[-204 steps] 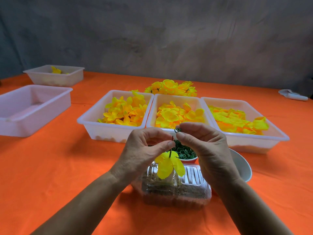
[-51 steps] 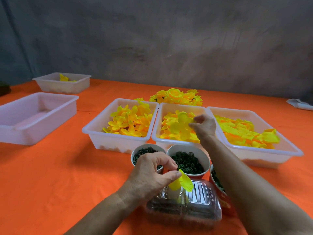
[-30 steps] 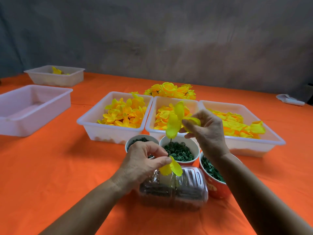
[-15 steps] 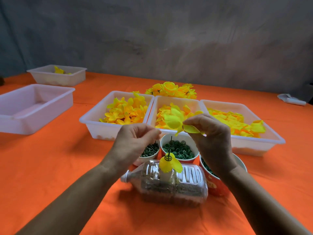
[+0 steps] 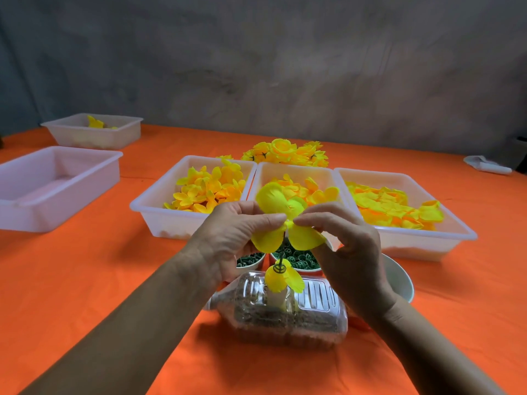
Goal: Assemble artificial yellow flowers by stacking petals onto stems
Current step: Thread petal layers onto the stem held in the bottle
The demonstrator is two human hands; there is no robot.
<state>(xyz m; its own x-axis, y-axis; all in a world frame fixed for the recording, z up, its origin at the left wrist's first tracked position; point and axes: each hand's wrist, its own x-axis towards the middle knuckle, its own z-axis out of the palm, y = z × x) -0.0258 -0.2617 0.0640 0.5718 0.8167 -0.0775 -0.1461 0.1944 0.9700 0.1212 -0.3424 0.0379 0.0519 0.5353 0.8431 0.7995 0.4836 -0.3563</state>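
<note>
Both of my hands meet at the centre of the frame: my left hand (image 5: 236,238) and my right hand (image 5: 350,252) each pinch the large bright-yellow fabric petal layer (image 5: 281,220) near its middle, thumb and forefinger tips almost touching, the other fingers loosely curled. It hangs in the air above the thin dark-green wire stem (image 5: 279,263), which stands upright out of the clear plastic bottle lying on its side (image 5: 288,312) low in the middle of the frame, on the orange worktop (image 5: 85,280). A smaller yellow petal layer (image 5: 282,280) already sits on that stem with a small green ring over it.

What I judge remains is finding the centre hole and threading it down over the stem tip. I cannot see the hole; my fingertips cover it. If I lower it off-centre, the stem may poke the fabric aside or bend. The cloth is limp, so a lobe could fold under and sit crooked on the layer below. Pressing too hard could tip the stem in the bottle, or nudge the white cups of green parts (image 5: 296,256) just behind it. The three white plastic trays of yellow petals (image 5: 159,220) lie further back, near my knuckles.
</note>
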